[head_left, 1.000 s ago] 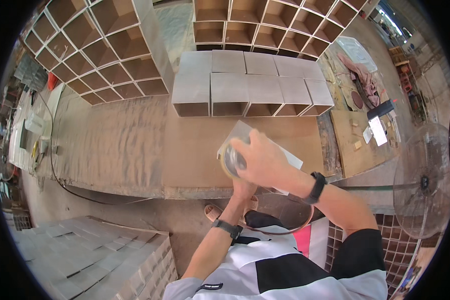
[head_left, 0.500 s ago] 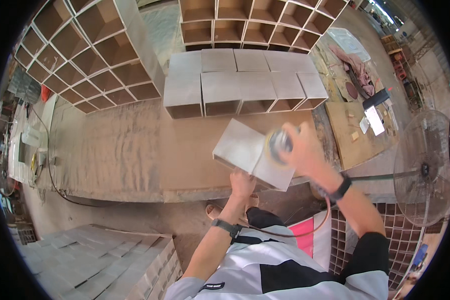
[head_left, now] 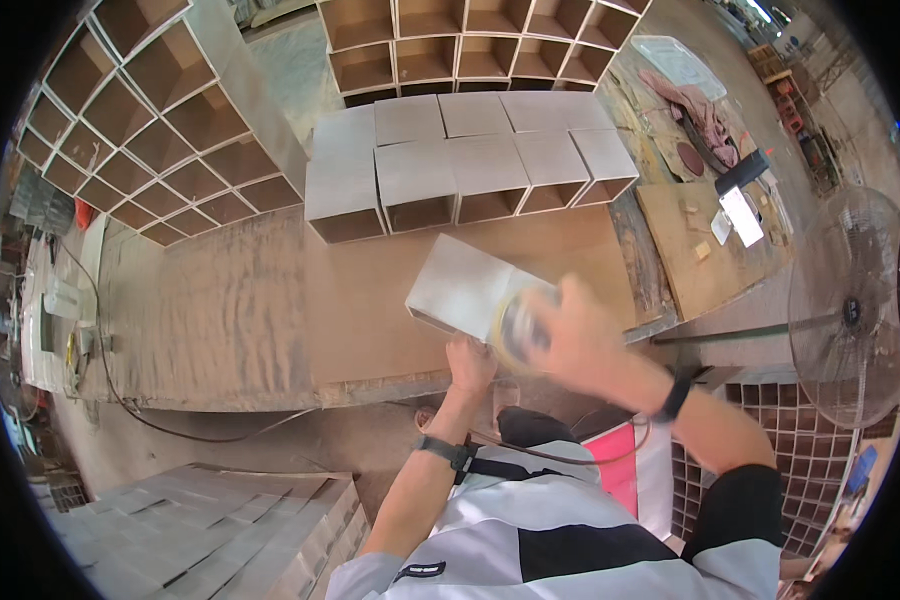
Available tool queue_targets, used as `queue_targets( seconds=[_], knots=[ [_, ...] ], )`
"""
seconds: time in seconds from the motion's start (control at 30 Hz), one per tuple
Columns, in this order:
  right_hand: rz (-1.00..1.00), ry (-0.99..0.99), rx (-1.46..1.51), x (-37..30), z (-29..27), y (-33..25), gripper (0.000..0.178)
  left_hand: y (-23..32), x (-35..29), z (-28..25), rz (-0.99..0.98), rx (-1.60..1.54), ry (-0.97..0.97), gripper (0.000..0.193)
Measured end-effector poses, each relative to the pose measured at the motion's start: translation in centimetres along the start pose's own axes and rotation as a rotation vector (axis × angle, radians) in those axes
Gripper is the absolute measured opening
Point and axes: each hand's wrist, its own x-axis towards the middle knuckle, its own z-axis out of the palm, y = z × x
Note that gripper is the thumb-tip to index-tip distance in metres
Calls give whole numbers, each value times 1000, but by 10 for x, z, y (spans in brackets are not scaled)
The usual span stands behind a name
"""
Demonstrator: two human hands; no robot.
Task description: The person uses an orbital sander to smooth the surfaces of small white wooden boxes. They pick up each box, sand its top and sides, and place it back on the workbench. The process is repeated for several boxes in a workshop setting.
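Observation:
A pale grey square box, open at its ends, lies tilted on the brown workbench near its front edge. My left hand grips the box's near lower edge from below. My right hand is closed around a round sanding tool with a yellowish disc, pressed against the box's right side; hand and tool are blurred. Both wrists wear dark bands.
Several finished grey boxes stand in rows at the bench's far side. Brown grid shelves lean at the back left and top. A standing fan is at right. A stack of grey panels lies lower left. A cable trails over the bench edge.
My right hand with the sanding tool swept from the box's left side to its right, then back toward the middle. The box stays held by my left hand.

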Motion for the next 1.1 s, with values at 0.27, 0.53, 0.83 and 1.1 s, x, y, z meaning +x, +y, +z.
queue_targets(
  seconds=[0.27, 0.53, 0.83, 1.1],
  knots=[
    [-19, -92, 27, -14, -6, -4, 49, 27, 13, -9, 128, -61, 149, 14],
    [519, 280, 48, -9, -41, 129, 54, 40, 13, -5, 80, 46, 261, 7],
    [693, 1067, 1580, -106, -6, 163, 38, 61, 6, 8, -429, -329, 43, 53],
    [394, 1000, 2296, -120, 55, 181, 34, 121, 16, -62, -397, -767, 273, 50]
  ],
)
